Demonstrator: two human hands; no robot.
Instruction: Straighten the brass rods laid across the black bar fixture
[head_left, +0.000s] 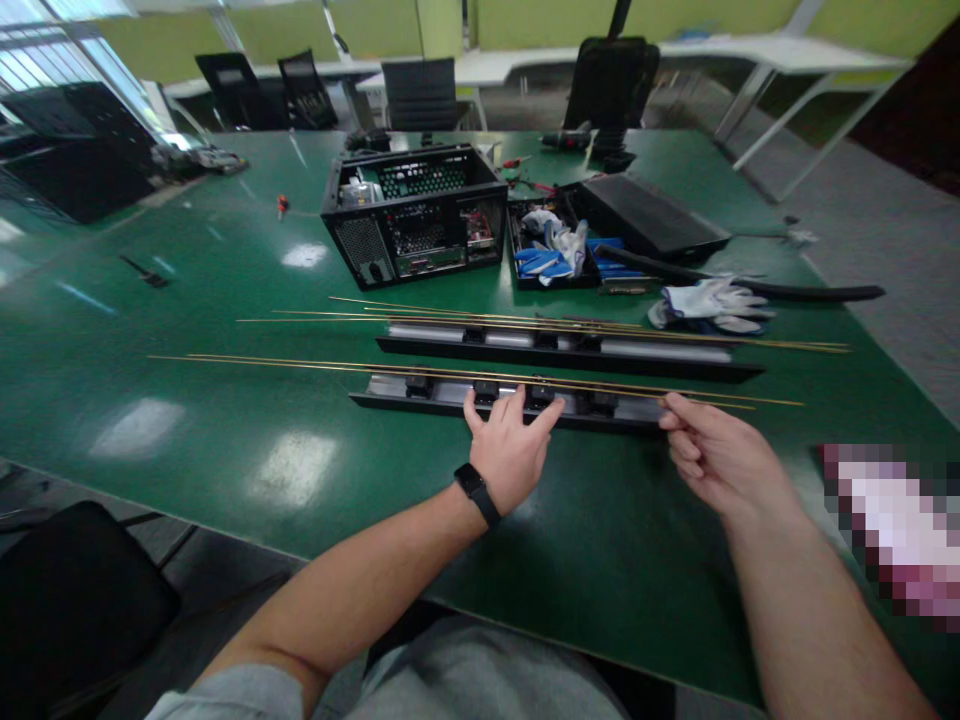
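My left hand point(511, 445), with a dark watch point(474, 485) at the wrist, lies with fingers spread over the nearer black channel point(450, 407). Its fingertips are at the channel's dark blocks point(418, 383) and at thin brass rods point(315, 365) running along it. At the channel's right end, my right hand point(712, 445) pinches a thin brass rod point(739, 405) between thumb and forefinger. Which of the near rods it grips is hard to tell. Behind lies a second black channel point(660, 365), with several more brass rods point(315, 313) across it.
An open computer case point(420, 215) stands beyond the channels. To its right are a box of gloves point(551, 250), a black panel point(652, 215), a black strip point(810, 291) and white gloves point(712, 302). A chair point(82, 600) is at the near left of the green table point(210, 270).
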